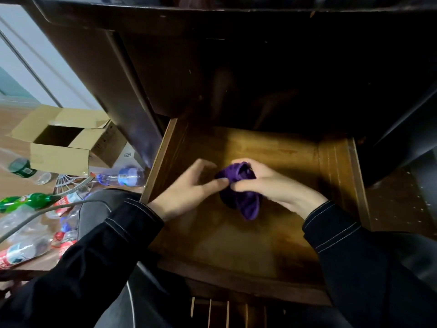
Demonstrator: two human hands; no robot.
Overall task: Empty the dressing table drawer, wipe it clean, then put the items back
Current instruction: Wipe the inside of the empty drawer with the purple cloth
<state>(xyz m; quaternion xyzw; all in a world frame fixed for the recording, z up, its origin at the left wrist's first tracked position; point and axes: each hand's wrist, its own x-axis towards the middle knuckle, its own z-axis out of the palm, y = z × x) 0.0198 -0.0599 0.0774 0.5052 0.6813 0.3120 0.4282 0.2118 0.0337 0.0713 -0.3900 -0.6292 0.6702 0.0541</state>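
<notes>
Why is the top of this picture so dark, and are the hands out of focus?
Head view: light reaches only the floor of the pulled-out drawer, while the recess behind it is almost black. Head view: the left hand is smeared by motion blur, and the right hand gripping the purple cloth looks sharper. Head view: the wide-angle lens splays the drawer's sides outward.
</notes>
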